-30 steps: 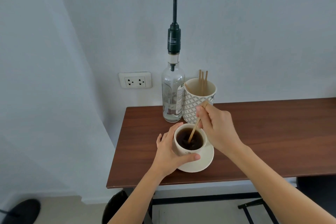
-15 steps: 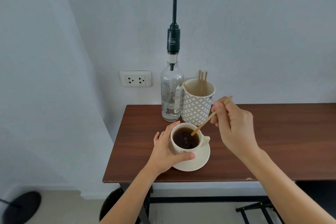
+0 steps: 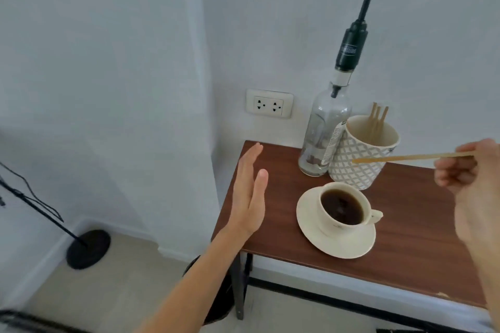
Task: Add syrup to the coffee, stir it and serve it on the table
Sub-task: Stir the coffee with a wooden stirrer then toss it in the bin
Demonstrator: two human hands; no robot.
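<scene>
Stirring appeared complete: right hand (image 3: 472, 170) gripped the stirrer (image 3: 411, 157) clear of the cup (image 3: 341, 208); left hand (image 3: 250, 192) was open, empty; serving remained.

Soft even daylight, faint shadows; edges bowed (wide-angle), slight blur.

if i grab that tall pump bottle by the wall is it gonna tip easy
Probably, yes: the pump bottle looks nearly empty, so it is likely light, and its long black pump makes it top-heavy. The clear glass may be slippery and would break if it fell. It touches the patterned cup, which might steady it slightly.
</scene>
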